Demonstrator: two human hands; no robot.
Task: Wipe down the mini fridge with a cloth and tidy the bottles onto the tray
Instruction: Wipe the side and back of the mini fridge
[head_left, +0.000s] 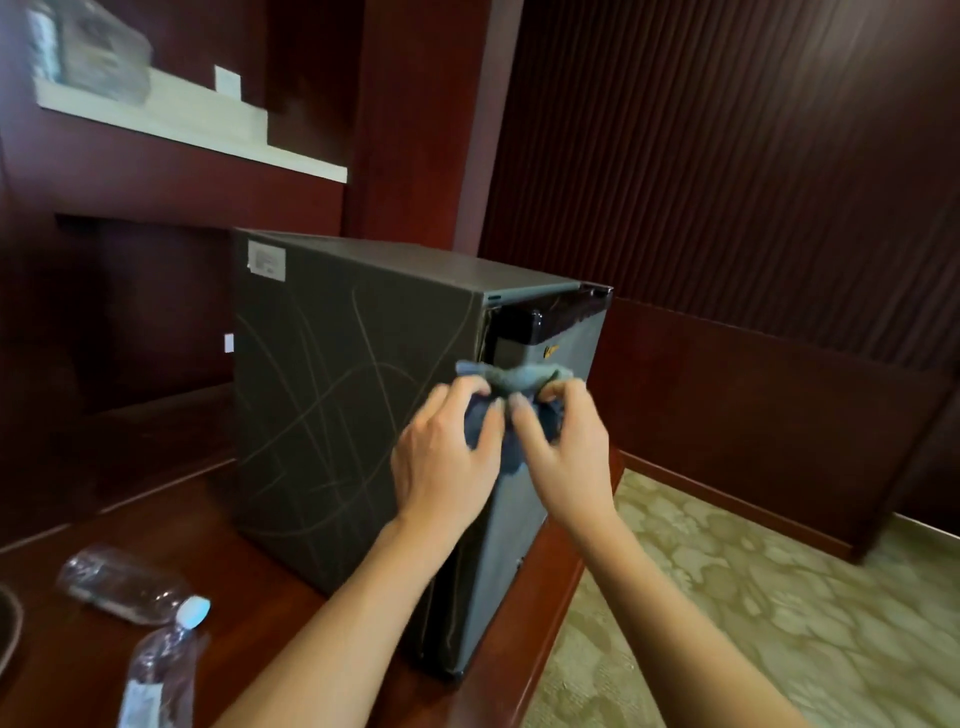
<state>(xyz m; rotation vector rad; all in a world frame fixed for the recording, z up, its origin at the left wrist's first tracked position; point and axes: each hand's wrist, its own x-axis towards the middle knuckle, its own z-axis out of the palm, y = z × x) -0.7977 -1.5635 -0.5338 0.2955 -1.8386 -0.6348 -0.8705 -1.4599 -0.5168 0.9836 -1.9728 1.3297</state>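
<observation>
A dark grey mini fridge (353, 374) with pale curved lines on its side stands on a reddish wooden table (260, 639). Both hands hold a blue-grey cloth (519, 376) in front of the fridge's front corner. My left hand (447, 457) grips the cloth's left part and my right hand (563, 452) pinches its right part. Two clear plastic bottles lie on the table at the lower left: one with a white cap (130, 582) and one nearer me (156, 675). A dark curved rim (8, 629), perhaps the tray, shows at the left edge.
A white shelf (208, 124) with blurred items hangs at the upper left. Dark wood panelling (727, 182) covers the wall behind. Patterned beige carpet (753, 623) lies to the right, below the table's edge.
</observation>
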